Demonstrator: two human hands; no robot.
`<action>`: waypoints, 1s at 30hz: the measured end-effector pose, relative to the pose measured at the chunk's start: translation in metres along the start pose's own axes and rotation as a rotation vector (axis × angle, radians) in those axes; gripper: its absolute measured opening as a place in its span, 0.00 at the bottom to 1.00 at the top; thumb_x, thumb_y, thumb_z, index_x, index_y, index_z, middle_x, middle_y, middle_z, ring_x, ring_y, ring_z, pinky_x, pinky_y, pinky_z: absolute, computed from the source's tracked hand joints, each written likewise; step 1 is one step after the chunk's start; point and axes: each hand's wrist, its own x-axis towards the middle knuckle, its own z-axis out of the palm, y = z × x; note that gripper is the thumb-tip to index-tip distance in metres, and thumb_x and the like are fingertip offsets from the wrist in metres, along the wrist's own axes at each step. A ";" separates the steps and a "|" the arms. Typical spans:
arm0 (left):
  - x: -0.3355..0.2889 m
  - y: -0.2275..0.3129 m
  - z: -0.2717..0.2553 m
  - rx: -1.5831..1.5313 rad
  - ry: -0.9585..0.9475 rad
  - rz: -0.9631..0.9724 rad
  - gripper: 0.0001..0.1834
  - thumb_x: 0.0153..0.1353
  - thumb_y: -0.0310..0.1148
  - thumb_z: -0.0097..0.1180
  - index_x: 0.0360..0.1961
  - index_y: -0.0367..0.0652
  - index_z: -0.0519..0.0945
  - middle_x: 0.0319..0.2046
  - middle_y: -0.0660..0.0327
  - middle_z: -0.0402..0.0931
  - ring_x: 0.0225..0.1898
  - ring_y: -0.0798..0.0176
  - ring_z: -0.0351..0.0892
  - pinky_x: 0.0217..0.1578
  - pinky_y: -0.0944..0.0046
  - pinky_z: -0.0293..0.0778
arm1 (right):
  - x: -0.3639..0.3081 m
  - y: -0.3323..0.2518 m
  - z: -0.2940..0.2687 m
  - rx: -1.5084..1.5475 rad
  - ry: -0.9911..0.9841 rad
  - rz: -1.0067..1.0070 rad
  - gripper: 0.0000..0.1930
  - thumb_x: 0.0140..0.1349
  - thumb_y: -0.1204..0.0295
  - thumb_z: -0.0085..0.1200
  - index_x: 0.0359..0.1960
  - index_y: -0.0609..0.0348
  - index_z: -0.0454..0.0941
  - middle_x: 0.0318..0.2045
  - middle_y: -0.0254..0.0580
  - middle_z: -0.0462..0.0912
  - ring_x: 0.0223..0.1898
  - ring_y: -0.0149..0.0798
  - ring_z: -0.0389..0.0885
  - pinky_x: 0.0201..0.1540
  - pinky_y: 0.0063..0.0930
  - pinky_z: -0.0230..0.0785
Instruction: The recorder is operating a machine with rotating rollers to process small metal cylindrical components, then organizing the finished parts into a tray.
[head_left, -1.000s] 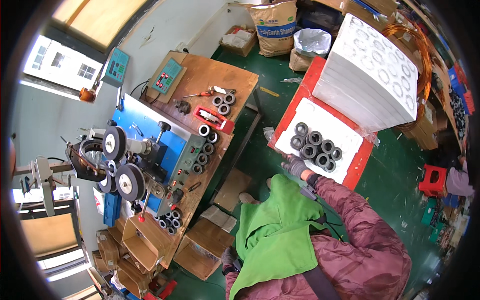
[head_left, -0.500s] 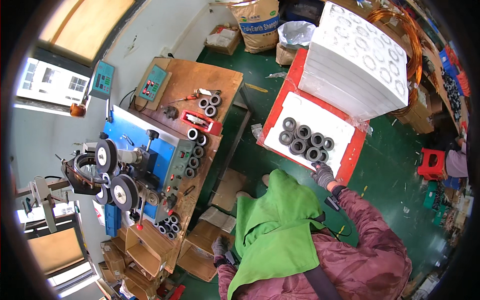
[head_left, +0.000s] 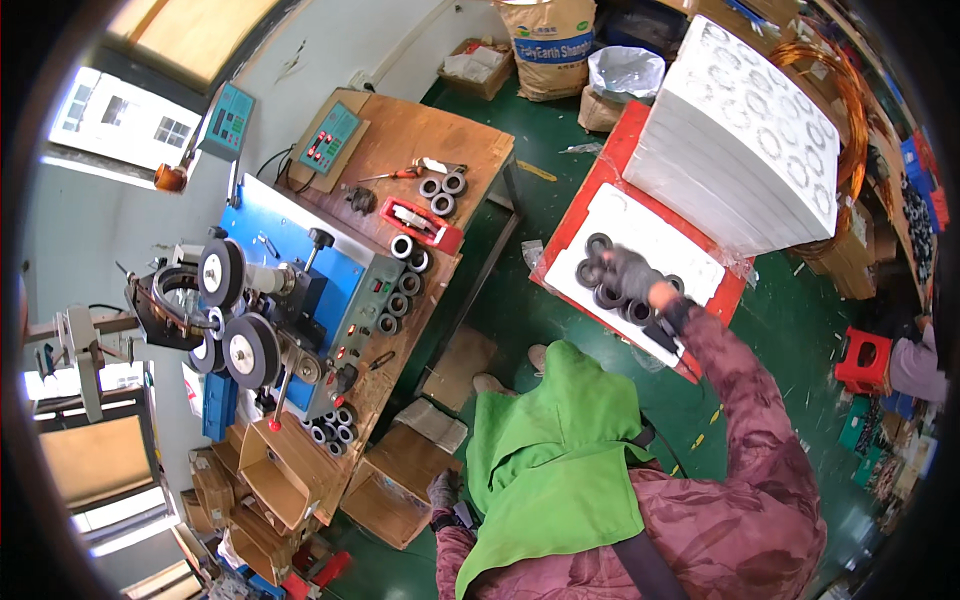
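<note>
The dark ring-shaped cores [head_left: 601, 304] are grouped on a white foam sheet [head_left: 655, 232], which lies on a red-topped table [head_left: 577, 222]. The right hand [head_left: 632, 275], in a dark grey glove, is positioned over this group and covers several of the cores. Its fingers are directed toward the far-left side of the group; motion blur obscures them, and it cannot be determined whether they grip a core. The left hand [head_left: 443, 489], also gloved, is located low, near an open cardboard carton [head_left: 372, 497]; the state of its fingers cannot be determined from this angle. A tall stack of white foam sheets [head_left: 690, 165], with circular impressions on its top face, stands behind the foam sheet on the red surface. A coil of copper-coloured wire [head_left: 857, 125] is situated beyond the stack. To the left, a wooden table [head_left: 425, 135] supports a blue-topped machine [head_left: 265, 222] fitted with black rollers [head_left: 251, 335]. Further ring cores [head_left: 388, 334] are arranged along the machine's near side. A red tape dispenser [head_left: 437, 236], an orange-handled screwdriver [head_left: 408, 172] and a teal control box [head_left: 335, 133] are placed toward the table's far end.
</note>
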 end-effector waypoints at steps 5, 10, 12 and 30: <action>-0.036 -0.014 0.006 0.233 0.063 0.138 0.12 0.53 0.36 0.52 0.35 0.41 0.72 0.26 0.56 0.75 0.23 0.56 0.76 0.18 0.62 0.68 | 0.089 0.012 0.010 -0.534 -0.133 -0.095 0.17 0.57 0.54 0.42 0.39 0.46 0.76 0.43 0.42 0.75 0.47 0.46 0.71 0.48 0.41 0.63; -0.060 -0.046 -0.008 0.224 0.090 0.098 0.15 0.44 0.37 0.61 0.34 0.47 0.73 0.29 0.59 0.76 0.31 0.53 0.75 0.31 0.56 0.71 | 0.094 0.009 0.015 -0.616 -0.330 0.096 0.19 0.58 0.53 0.39 0.45 0.44 0.75 0.48 0.43 0.70 0.50 0.46 0.68 0.50 0.44 0.60; -0.067 -0.056 0.008 0.085 0.181 0.069 0.13 0.48 0.37 0.57 0.34 0.43 0.74 0.27 0.58 0.76 0.26 0.55 0.75 0.24 0.59 0.70 | 0.089 0.011 0.015 -0.639 -0.315 0.126 0.19 0.57 0.53 0.39 0.45 0.45 0.75 0.48 0.44 0.70 0.50 0.45 0.68 0.50 0.44 0.60; -0.032 0.041 0.046 0.324 0.136 0.169 0.13 0.53 0.36 0.52 0.34 0.37 0.75 0.25 0.56 0.75 0.21 0.60 0.75 0.18 0.64 0.69 | -0.046 0.043 0.142 0.159 0.058 0.129 0.18 0.55 0.61 0.48 0.45 0.56 0.72 0.39 0.53 0.76 0.43 0.51 0.74 0.48 0.39 0.65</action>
